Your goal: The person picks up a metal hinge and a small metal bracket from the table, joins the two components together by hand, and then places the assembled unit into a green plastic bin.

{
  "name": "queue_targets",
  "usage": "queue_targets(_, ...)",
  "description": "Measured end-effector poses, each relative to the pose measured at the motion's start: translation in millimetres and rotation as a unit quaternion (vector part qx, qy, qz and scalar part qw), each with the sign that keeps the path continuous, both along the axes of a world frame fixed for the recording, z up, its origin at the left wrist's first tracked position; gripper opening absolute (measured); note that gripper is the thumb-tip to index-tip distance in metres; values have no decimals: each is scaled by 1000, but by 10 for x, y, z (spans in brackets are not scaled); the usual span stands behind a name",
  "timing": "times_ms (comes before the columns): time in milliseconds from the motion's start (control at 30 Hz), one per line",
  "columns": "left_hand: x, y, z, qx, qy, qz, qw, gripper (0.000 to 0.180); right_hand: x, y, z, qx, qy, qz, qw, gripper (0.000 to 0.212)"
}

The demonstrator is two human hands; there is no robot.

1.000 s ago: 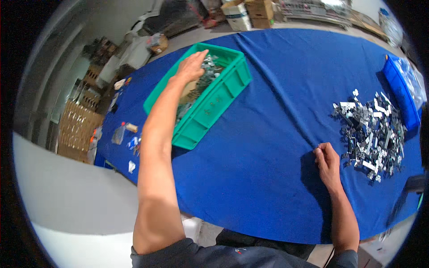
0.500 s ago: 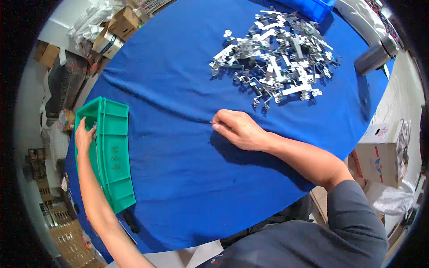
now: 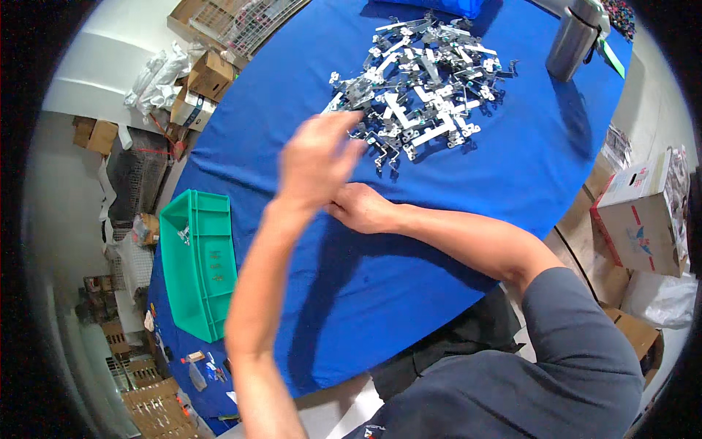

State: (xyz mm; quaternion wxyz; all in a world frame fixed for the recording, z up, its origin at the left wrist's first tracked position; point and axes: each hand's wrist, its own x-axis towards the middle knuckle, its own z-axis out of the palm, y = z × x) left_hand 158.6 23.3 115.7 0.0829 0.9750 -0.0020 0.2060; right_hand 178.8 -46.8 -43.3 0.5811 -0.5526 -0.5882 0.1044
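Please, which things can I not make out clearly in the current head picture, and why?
Head view, now:
Left hand: motion blur; anything held cannot be told.
Right hand: curled fingers hide whatever may be inside.
Metal parts: heaped over one another, so uncountable.
Green crate: near wall hides part of its inside.
Blue bin: cut off by the top edge.

There are two hands (image 3: pixel 316 162) (image 3: pixel 363 208), one green crate (image 3: pixel 210 245), one silver flask (image 3: pixel 572 44), one parts heap (image 3: pixel 423 94).

The left grip (image 3: pixel 316 159) is blurry, thumb and fingers apart, near the curled right grip (image 3: pixel 363 208); the right arm (image 3: pixel 468 238) bends
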Motion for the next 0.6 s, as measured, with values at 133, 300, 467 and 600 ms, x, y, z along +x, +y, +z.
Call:
queue_targets(133, 624, -756, -570, 13, 19, -60, 998, 40, -16, -41, 32, -64, 74, 148, 984, 18)
queue_targets(300, 1001, -699, -859, 116, -2, -81, 990, 28, 8, 50, 113, -72, 62, 102, 990, 23)
queue_targets(467, 771, -407, -860, 111, -35, -94, 989, 22, 20, -5, 33, -31, 129, 173, 976, 22)
queue_targets(600, 784, -169, -678, -17, -27, -62, 998, 25, 21, -39, 97, -24, 117, 114, 986, 18)
